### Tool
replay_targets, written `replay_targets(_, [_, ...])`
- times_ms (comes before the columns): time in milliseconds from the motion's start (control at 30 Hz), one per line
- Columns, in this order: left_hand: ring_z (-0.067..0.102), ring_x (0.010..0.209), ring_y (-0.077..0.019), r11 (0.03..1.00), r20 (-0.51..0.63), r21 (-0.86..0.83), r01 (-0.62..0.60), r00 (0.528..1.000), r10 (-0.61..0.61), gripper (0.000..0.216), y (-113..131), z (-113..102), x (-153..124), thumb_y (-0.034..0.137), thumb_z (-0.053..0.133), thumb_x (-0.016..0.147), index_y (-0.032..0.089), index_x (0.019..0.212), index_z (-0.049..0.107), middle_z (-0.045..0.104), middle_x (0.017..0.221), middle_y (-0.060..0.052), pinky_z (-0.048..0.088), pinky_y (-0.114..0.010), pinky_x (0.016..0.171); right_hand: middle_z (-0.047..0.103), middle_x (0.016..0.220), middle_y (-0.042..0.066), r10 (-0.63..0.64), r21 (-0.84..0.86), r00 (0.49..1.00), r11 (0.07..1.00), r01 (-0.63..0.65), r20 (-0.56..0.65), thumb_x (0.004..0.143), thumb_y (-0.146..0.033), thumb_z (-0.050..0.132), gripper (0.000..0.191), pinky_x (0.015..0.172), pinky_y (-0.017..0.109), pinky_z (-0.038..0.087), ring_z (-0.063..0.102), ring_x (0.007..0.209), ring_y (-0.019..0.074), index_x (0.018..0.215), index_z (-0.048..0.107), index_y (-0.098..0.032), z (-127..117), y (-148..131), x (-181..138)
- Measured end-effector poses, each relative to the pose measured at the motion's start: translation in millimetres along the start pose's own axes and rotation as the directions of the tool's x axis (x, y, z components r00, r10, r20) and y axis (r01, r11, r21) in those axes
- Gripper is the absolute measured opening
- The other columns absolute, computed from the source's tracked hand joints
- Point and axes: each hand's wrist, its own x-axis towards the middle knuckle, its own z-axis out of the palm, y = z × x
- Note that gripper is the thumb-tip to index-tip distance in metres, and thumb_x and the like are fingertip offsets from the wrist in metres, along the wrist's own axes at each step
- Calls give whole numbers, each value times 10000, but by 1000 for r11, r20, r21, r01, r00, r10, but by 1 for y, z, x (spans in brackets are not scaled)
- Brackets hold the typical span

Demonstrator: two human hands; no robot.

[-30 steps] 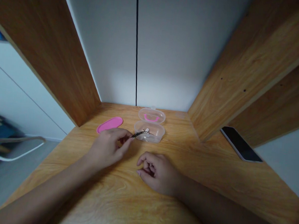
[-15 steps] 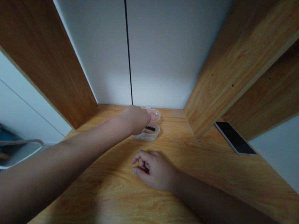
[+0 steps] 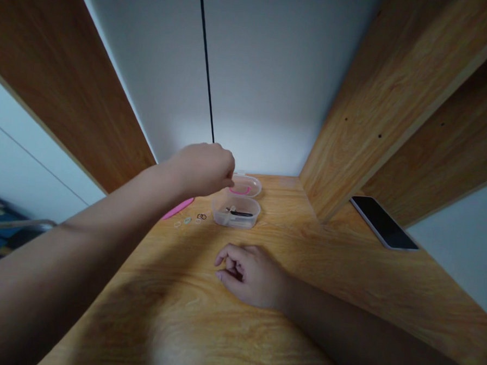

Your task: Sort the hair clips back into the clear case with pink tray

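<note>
On the table (image 3: 328, 274), the right hand (image 3: 250, 276) rests loosely curled, thumb and fingertips apart. The left hand (image 3: 206, 168) hangs bent at the wrist; its fingertips are hidden, so whether it grips anything I cannot tell. The open box (image 3: 245, 223) sits below and right of it, beside the pink piece (image 3: 179, 208), with a black clip (image 3: 242, 214) inside. Small bands (image 3: 201, 217) lie left of the box.

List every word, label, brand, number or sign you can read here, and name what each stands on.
None: no text, number or sign can be read.
Phone: dark screen, no lettering seen.
Clear container: no label seen; any fine marking would be too small to read.
Pink piece: partly hidden by the arm; no lettering on what shows.
</note>
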Motion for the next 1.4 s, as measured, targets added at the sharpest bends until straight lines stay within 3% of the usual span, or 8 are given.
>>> replay_targets(100, [674,756,-228,988,-255,-143,50,963,-85,325,-19,7,-32,455,547,908,221,970,764,714,761,-39,473,-321,733,562,648,-83,7,-8,1000,1000,-7,2,835,-177,633,155,580,210,340,493,573,82,982,636,-225,0,1,0])
replay_targets(200, [612,598,-156,940,-400,-336,68,893,-207,309,-35,40,-61,425,522,917,197,944,728,689,685,-11,439,-263,618,563,646,-81,0,-11,1000,1000,0,1,840,-183,628,147,573,211,334,488,568,83,980,641,-228,0,2,0])
replay_targets(400, [623,668,-159,895,-365,-441,70,897,-250,296,-55,137,-79,361,496,941,168,1007,711,719,809,-46,464,-267,642,553,636,-78,-2,-32,1000,999,2,17,841,-184,615,134,556,207,330,489,554,82,965,649,-223,2,3,0])
replay_targets(533, [653,917,-218,895,-425,-445,-24,885,-188,309,-56,172,-79,375,506,962,165,1039,719,727,1007,-97,509,-342,857,544,615,-77,3,-8,1000,1000,-2,18,829,-176,617,110,553,204,340,482,535,79,925,660,-211,2,2,1])
replay_targets(700, [624,1079,-246,898,-426,-415,-146,903,-50,321,-52,176,-82,371,528,967,206,1176,706,707,1155,-101,473,-405,988,543,602,-67,1,1,1000,1000,-1,21,827,-169,617,87,559,210,353,481,538,87,881,675,-206,2,1,2])
replay_targets(967, [491,1325,-300,908,-278,-370,-195,956,92,416,-43,173,-84,409,482,998,284,1381,587,578,1448,-65,362,-512,1108,559,591,-61,2,-27,999,1000,-1,32,822,-164,618,80,557,218,353,478,521,90,859,679,-201,2,1,3])
replay_targets(1133, [486,1334,-315,905,-257,-363,-223,957,133,393,-43,168,-85,402,460,1013,271,1347,622,642,1379,-49,358,-523,1086,568,600,-56,-14,-50,999,999,16,40,835,-176,613,82,583,225,363,486,537,94,873,682,-198,3,2,3])
replay_targets(1400, [589,1194,-282,915,-320,-331,-230,940,120,305,-44,161,-88,353,493,992,246,1105,756,760,1151,-46,416,-477,1030,570,602,-55,-13,-51,999,999,15,43,827,-175,611,91,575,223,364,494,538,94,870,688,-199,3,1,4])
